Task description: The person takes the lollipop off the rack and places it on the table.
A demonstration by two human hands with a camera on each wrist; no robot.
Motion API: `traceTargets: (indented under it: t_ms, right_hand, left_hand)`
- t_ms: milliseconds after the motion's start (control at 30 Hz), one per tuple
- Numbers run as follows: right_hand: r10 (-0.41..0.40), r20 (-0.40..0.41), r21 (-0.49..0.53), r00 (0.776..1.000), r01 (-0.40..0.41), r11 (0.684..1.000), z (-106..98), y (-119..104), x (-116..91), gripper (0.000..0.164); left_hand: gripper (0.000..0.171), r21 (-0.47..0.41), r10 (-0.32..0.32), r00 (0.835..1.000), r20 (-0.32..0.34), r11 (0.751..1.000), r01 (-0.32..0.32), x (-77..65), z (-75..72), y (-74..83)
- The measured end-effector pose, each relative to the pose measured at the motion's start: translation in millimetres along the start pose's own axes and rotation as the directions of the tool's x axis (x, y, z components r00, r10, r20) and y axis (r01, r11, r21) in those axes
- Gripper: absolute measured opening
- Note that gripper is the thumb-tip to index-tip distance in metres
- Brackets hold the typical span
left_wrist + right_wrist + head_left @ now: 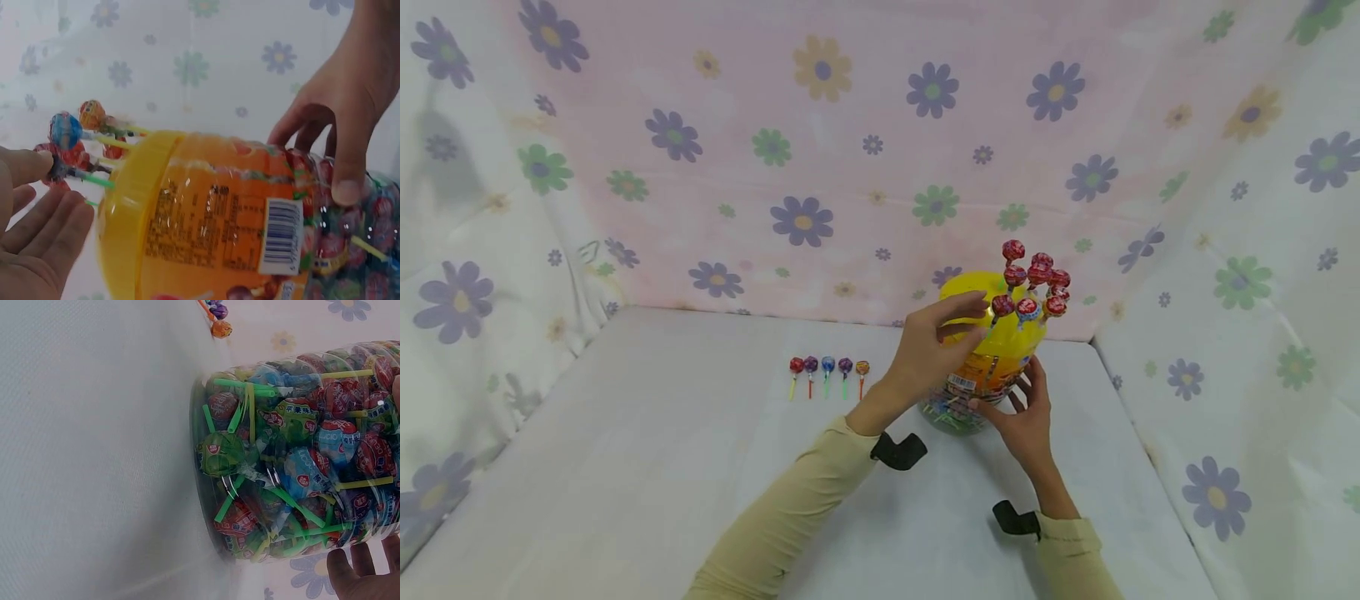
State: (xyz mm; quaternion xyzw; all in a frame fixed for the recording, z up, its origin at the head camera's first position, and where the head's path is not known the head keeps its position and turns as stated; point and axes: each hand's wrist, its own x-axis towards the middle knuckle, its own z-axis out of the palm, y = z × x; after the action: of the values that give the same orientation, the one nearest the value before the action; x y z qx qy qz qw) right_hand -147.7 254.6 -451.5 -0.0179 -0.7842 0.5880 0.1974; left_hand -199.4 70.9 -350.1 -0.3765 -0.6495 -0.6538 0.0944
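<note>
A large clear jar [958,417] of wrapped lollipops with an orange label and a yellow lid [962,287] stands upright at the table's right side. Several lollipops [1040,271] stick up from the lid, wrapped heads outward. My left hand [925,346] is at the lid's left, thumb and fingers spread apart. One fingertip lies right at a dark-wrapped lollipop with a green stick [94,179], the other fingers stretched out below it in the left wrist view. Lower down, my right hand [1026,421] grips the jar's right side, thumb [347,191] in front and fingers partly hidden behind.
Left of the jar, several lollipops [828,364] lie in a row on the white table [647,433], sticks toward me. Flower-patterned cloth [823,150] hangs behind and at both sides. Green and yellow sticks show among the lollipops [306,472] inside the jar.
</note>
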Motion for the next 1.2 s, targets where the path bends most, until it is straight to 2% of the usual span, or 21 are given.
traceTargets:
  t_ms: [167,300,467,700,800,933,1100,1200]
  right_hand:
    - [0.001,0.000,0.008,1.000,-0.001,1.000,-1,-1,0,0.097]
    - [0.000,-0.003,0.010,1.000,0.000,1.000,-1,-3,0,0.096]
    - [0.004,-0.005,0.005,1.000,-0.004,1.000,0,-6,-1,0.096]
    - [0.035,-0.002,0.012,0.999,-0.035,0.999,1,-10,-3,0.096]
    - [0.035,-0.003,0.001,0.999,-0.035,0.999,1,-8,-3,0.096]
    - [0.019,-0.003,-0.011,1.000,-0.019,1.000,0,-4,-3,0.098]
    - [0.004,0.001,0.004,1.000,-0.004,1.000,0,-4,-2,0.098]
    - [0.010,0.002,0.013,1.000,-0.010,1.000,1,-3,-2,0.097]
  left_hand:
    - [0.043,0.025,-0.020,1.000,0.004,0.999,0.020,5.0,10.3,5.4]
    - [0.042,0.060,0.017,1.000,-0.009,0.998,-0.016,8.6,16.0,5.7]
    - [0.035,0.080,0.064,0.994,-0.092,0.995,-0.056,13.3,21.6,4.4]
    - [0.031,-0.002,0.080,0.981,-0.175,0.997,-0.082,14.9,20.2,7.0]
    - [0.032,-0.005,0.095,0.975,-0.199,0.995,-0.098,11.2,13.6,7.3]
    - [0.033,-0.002,0.080,0.968,-0.236,0.997,-0.083,-0.9,-1.8,-1.5]
    - [0.034,0.026,0.025,0.959,-0.282,0.999,-0.018,-22.3,-29.6,-19.5]
    - [0.034,0.046,-0.020,0.948,-0.318,0.998,0.036,-38.5,-50.7,-32.2]
